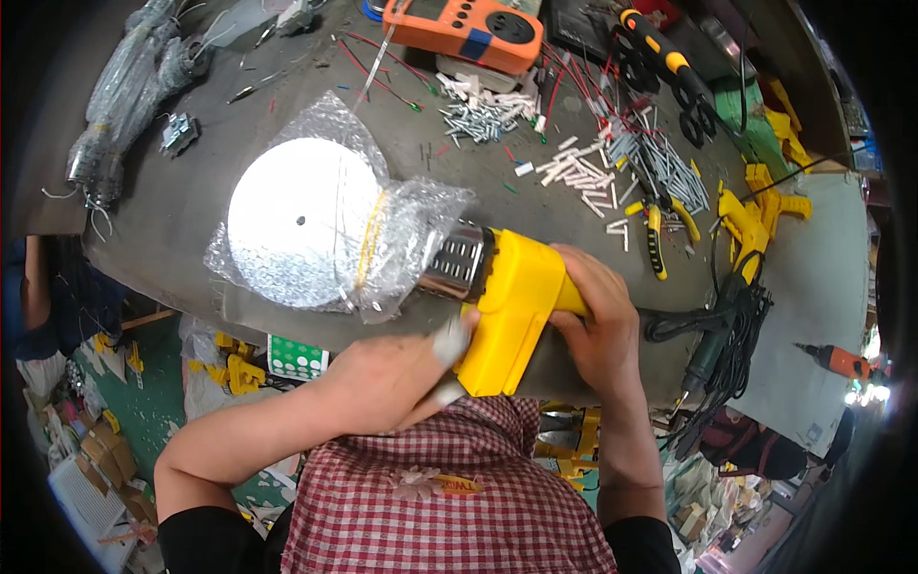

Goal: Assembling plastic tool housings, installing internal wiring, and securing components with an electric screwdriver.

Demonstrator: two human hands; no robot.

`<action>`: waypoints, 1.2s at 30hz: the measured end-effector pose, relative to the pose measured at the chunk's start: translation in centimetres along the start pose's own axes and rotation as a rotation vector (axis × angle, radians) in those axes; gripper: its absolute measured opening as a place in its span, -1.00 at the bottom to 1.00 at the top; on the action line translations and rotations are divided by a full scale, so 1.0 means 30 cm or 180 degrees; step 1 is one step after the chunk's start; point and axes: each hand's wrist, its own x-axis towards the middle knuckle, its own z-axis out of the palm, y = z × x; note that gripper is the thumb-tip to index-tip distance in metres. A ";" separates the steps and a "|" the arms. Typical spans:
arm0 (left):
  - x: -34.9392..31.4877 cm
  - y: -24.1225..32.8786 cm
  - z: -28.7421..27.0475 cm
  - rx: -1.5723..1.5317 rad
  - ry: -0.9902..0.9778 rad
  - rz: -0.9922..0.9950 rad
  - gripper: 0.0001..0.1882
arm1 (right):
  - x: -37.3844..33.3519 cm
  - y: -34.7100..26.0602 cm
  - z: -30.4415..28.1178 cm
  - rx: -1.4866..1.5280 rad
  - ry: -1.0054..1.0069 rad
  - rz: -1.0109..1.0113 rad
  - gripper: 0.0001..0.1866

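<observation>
A yellow hand-held plate heater (514,311) lies across the bench's front edge, its slotted metal neck (459,260) pointing left. At the far end of the neck is a big round silvery plate (296,225) with a small hole in its middle. Bubble wrap (421,215) surrounds the plate, gathered by yellow bands near the neck. My right hand (601,320) is wrapped round the handle at the right end. My left hand (382,378), with pale coverings on its fingertips, grips the near left side of the yellow housing; some of its fingers are hidden or blurred.
An orange meter box (469,33) stands at the back. Screws (478,122), white sleeves (579,172), red wires and yellow-handled pliers (655,239) lie right of centre. A soldering iron (708,340) with coiled cable rests at right. Bubble-wrapped bundles (134,96) lie back left.
</observation>
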 end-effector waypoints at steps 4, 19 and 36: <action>-0.028 0.009 -0.010 -0.0390 0.0206 0.0081 -0.07 | 0.006 -0.012 0.021 -0.0387 -0.0033 -0.0048 -0.33; 0.336 0.024 -0.135 0.1177 -0.0333 0.0050 -0.32 | 0.110 0.020 -0.028 -0.1121 -0.0885 -0.0672 -0.53; 0.351 -0.086 -0.222 0.0540 0.0075 -0.0123 -0.76 | 0.500 0.015 0.060 -0.1051 -0.0288 -0.1180 -0.84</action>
